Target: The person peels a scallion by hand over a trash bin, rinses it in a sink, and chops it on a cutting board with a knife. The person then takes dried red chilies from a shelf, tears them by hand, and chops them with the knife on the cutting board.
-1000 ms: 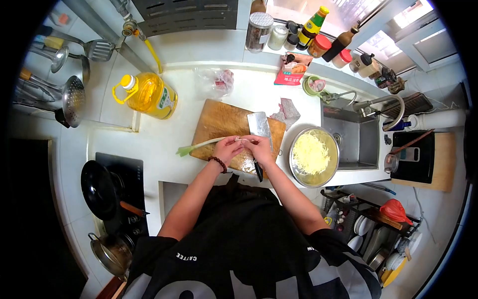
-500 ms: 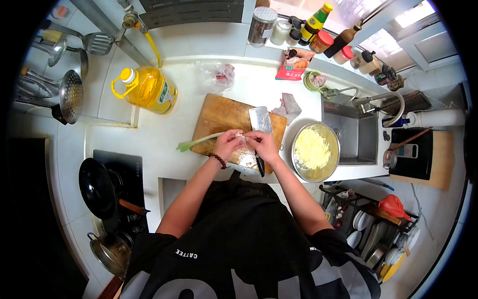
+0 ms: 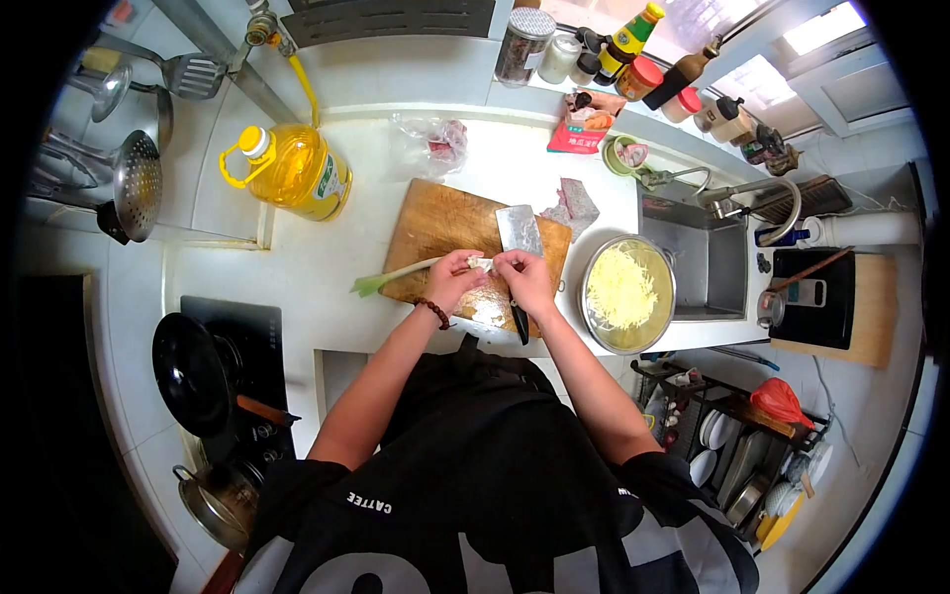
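Over the wooden cutting board (image 3: 445, 220), my left hand (image 3: 453, 283) and my right hand (image 3: 527, 281) meet with fingers pinched on a small whitish piece that looks like garlic (image 3: 481, 264). Fingers partly cover it. A cleaver (image 3: 520, 232) lies on the board beneath my right hand, its black handle toward me. To the left, a scallion (image 3: 381, 281) rests across the board's edge, its green end over the counter. Right of the board stands a metal bowl (image 3: 633, 346) of pale yellow shreds (image 3: 621, 287).
A crumpled patterned grey sheet (image 3: 577, 205) lies beyond the board, near the sink (image 3: 698, 272). Behind are a plastic bag (image 3: 435, 144), an oil jug (image 3: 297, 173) and a red packet (image 3: 584, 124). A wok (image 3: 188, 371) sits on the cooktop at left.
My right fingers have shifted slightly and a little more of the whitish piece shows between the hands. Both hands keep their place above the board. The view has tilted slightly.
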Demonstrator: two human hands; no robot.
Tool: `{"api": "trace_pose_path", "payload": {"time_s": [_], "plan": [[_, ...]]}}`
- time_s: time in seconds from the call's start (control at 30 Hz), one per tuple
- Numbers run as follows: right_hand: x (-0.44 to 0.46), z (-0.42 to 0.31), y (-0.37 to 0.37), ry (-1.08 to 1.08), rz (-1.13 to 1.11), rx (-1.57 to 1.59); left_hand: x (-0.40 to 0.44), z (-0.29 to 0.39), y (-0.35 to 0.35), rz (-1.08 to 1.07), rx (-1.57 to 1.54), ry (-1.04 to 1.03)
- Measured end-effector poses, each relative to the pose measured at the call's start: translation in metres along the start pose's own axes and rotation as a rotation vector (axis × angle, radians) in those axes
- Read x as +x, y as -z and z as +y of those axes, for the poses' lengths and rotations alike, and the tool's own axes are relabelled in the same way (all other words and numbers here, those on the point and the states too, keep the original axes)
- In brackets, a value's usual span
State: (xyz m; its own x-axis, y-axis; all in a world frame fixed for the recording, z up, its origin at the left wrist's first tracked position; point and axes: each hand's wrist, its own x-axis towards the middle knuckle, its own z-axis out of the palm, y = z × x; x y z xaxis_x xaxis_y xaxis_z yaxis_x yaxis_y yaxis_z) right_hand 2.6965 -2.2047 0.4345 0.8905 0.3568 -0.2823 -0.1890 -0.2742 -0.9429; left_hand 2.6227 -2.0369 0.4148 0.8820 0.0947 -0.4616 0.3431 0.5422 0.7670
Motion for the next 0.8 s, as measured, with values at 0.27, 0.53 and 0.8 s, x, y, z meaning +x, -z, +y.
{"api": "trace_pose_path", "payload": {"time_s": [0.27,0.53,0.8], "plan": [[-0.001,0.0,-0.001,-0.038,0.07,0.06,0.001,-0.009,0.009,0.066,-0.032,0.104],[-0.008,-0.003,0.013,-0.149,0.129,0.188,0.026,-0.064,0.028,0.036,0.634,-0.113],[-0.024,0.007,0.023,-0.206,0.185,0.271,0.02,-0.035,0.025,0.011,0.975,-0.359]]}}
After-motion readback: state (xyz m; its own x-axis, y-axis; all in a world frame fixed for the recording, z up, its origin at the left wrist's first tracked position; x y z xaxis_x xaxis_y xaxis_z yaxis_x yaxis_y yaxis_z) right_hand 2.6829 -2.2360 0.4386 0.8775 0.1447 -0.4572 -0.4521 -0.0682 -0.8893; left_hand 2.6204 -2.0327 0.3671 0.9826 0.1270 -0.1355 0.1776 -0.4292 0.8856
